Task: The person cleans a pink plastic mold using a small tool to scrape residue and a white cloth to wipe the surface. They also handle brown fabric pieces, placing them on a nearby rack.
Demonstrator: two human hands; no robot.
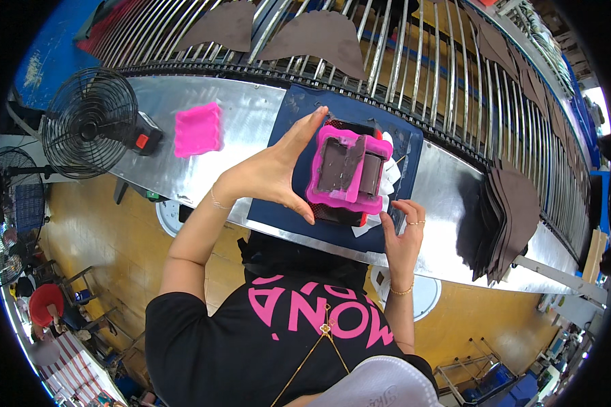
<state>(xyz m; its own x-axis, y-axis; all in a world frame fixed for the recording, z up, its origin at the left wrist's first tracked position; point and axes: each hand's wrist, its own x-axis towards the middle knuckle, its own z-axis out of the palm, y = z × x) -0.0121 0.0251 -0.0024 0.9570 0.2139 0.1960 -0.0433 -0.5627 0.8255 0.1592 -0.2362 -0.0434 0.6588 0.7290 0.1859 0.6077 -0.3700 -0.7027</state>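
A pink, wavy-edged tray (315, 197) with a dark hollow and a dark roller (371, 175) beside a pink crossbar sits on a black base. It rests on a dark blue mat (271, 210). My left hand (271, 163) is open at the tray's left side, thumb and fingers spread wide around it; I cannot tell if it touches. At the tray's lower right corner is my right hand (404, 234), fingers apart and slightly bent, gripping nothing visible. White paper pieces (390, 178) stick out on the tray's right.
A pink square piece (198, 129) lies on the metal table (244, 105), near a black fan (88, 115) at left. Stacked brown cut pieces (509, 217) hang over the table's right part. Beyond runs a rack of metal bars (414, 74) carrying flat brown pieces (316, 42).
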